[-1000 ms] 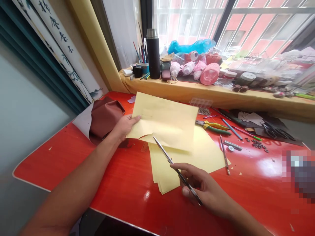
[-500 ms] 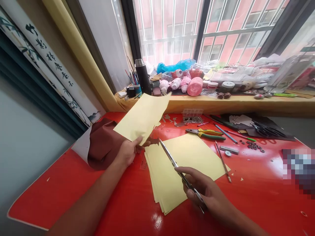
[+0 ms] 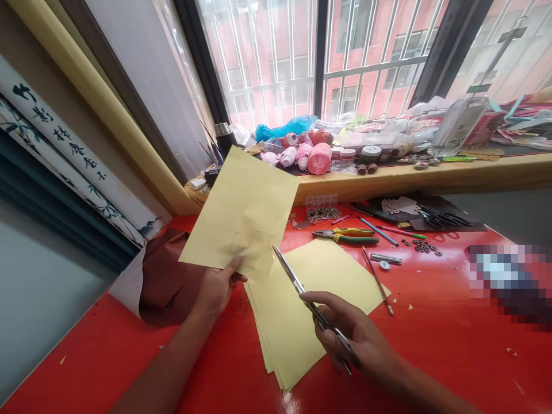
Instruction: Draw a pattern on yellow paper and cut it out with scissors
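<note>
My left hand point(image 3: 219, 287) pinches the lower edge of a pale yellow sheet of paper point(image 3: 241, 207), thumb on top. Faint pencil lines show on the sheet near that thumb. In my right hand point(image 3: 345, 328) is a pair of scissors point(image 3: 297, 284), its blades looking closed and pointing up and left, with the tips close to the sheet's right edge. Whether the tips touch the paper I cannot tell. Beneath the scissors a stack of yellow paper point(image 3: 297, 339) lies on the red table point(image 3: 414, 356). A pencil point(image 3: 379, 282) rests across the stack's right corner.
Pliers point(image 3: 345, 234) lie behind the stack, near a clear box of small metal parts point(image 3: 322, 210). Brown leather-like material point(image 3: 166, 282) is rolled at the left. Black-handled scissors point(image 3: 444, 218) sit on dark sheets at the back right. The windowsill point(image 3: 388, 172) is crowded with crafts and jars.
My left hand has tilted the sheet so its face turns toward me, bringing the pencil lines into view. The camera view has shifted right. My right hand keeps holding the scissors.
</note>
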Available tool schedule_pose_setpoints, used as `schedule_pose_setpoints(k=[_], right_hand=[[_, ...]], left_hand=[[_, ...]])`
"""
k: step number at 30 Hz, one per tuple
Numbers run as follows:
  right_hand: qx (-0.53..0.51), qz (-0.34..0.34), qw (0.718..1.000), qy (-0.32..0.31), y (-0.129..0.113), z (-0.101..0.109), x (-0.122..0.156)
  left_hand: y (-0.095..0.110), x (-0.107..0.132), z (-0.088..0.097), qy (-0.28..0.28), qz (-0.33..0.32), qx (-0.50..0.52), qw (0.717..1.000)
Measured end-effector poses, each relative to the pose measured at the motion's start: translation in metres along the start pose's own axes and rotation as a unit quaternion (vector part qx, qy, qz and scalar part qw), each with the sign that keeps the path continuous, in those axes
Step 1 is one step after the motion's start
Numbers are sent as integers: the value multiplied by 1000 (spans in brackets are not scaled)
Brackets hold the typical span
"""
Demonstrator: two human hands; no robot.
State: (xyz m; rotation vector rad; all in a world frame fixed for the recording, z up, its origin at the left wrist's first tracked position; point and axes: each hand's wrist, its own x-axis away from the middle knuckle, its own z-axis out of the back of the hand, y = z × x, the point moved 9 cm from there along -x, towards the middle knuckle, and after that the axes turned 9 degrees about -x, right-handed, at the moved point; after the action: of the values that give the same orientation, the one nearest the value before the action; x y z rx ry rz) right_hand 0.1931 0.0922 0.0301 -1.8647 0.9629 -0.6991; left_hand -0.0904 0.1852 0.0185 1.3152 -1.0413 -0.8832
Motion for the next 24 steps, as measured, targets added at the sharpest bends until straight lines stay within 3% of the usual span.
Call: schedule_pose_setpoints(k=[8, 24], right_hand=[[-7, -9, 1000, 11, -9, -2, 1], [-25, 11, 999, 15, -7, 2, -1]], left_hand=[[7, 7, -10, -15, 30, 70, 997], [-7, 17, -28, -84, 89, 83, 989]])
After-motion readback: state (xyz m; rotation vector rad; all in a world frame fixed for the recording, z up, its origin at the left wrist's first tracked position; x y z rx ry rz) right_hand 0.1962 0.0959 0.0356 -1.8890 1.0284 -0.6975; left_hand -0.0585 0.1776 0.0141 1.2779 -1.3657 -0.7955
